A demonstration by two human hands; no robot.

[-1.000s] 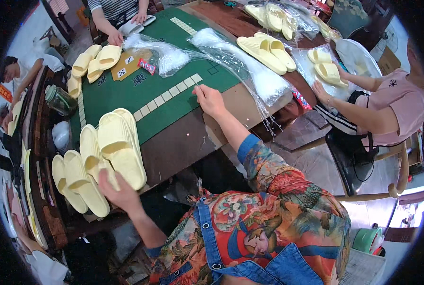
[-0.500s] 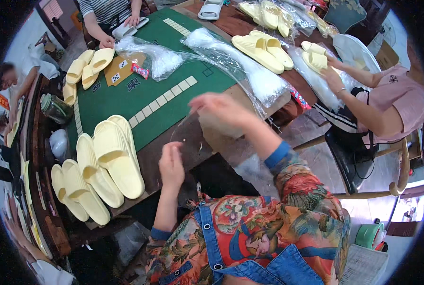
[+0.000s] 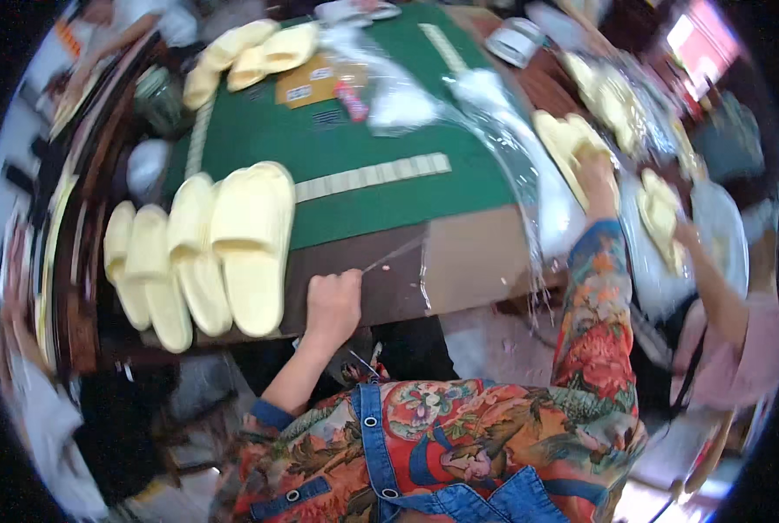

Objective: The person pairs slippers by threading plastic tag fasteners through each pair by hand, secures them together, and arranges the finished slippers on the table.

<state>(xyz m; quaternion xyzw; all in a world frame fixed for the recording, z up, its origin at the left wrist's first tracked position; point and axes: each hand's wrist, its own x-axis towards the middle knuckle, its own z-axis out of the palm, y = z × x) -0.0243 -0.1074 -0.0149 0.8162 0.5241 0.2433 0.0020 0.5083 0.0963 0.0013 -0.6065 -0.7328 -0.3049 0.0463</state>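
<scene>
Reaching out, right hand [image 3: 595,174] now touches two slippers [image 3: 572,144].

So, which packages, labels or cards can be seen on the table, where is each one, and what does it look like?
Clear plastic bag: near edge of the table, flat, see-through, pinched by the left hand.
Crumpled clear bags: far side of the green mat, whitish.
Brown card: far side, flat, with a small white label.
Small red packet: beside the card, narrow.
The right hand rests on pale yellow slippers.
</scene>
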